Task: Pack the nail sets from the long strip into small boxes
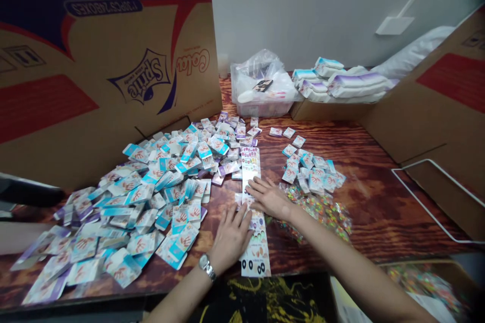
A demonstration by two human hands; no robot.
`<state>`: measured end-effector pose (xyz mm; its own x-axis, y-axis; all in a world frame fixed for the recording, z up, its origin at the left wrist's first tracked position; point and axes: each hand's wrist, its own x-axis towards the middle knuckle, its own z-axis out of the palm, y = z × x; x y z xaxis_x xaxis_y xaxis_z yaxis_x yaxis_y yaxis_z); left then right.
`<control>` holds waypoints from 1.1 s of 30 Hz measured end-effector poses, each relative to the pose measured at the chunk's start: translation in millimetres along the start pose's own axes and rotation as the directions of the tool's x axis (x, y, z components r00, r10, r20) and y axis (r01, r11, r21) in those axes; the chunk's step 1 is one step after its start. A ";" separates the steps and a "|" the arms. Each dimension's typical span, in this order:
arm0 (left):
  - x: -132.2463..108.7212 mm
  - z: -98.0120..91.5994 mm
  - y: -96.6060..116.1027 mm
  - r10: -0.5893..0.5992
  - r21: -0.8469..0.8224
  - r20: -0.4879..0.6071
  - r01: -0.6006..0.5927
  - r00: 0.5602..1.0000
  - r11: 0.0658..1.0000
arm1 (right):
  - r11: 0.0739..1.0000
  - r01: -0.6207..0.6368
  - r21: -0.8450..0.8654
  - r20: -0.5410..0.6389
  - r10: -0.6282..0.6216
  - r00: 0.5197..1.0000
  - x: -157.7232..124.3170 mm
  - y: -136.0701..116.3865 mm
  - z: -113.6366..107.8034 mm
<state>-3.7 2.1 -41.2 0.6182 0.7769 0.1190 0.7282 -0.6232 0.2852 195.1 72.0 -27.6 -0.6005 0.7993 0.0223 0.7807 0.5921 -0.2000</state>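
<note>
A long white sticker strip (251,161) with rows of coloured nail shapes lies lengthwise on the wooden table (371,202). My left hand (230,236), a watch on its wrist, lies flat on the strip's lower part with fingers stretched out. My right hand (268,196) rests flat across the strip's middle, fingers spread and pointing left. Neither hand holds anything. A large heap of small blue, white and purple packets (151,197) spreads to the left of the strip. A smaller pile of the same packets (310,171) lies to the right.
A clear bag of colourful beads (322,209) lies under my right forearm. A big cardboard box (94,60) stands at the left, another cardboard wall (439,106) at the right. At the back are a plastic bag (261,86) and stacked white packs (341,83). A white wire frame (435,197) lies at right.
</note>
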 end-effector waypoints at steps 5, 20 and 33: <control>6.2 -7.7 -3.2 -0.101 -0.203 -0.091 0.081 0.991 0.976 | 0.991 -0.020 0.132 -0.139 0.039 0.990 -4.8 -14.1 -3.9; 43.9 -49.5 -0.7 -0.432 -0.938 0.325 0.229 0.841 -0.260 | 0.964 0.258 -0.064 -0.417 -0.260 0.871 -25.2 -59.8 -74.5; 37.7 -62.5 6.1 -0.509 -0.888 0.343 0.095 0.789 -0.450 | 0.939 0.336 0.075 -0.363 -0.288 0.886 -32.7 -66.0 -56.8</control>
<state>5.6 33.2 24.4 0.2187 0.8998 -0.3774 -0.5315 0.4343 0.7273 173.0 12.6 40.5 -0.6942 0.5750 0.4329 0.5184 0.8167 -0.2536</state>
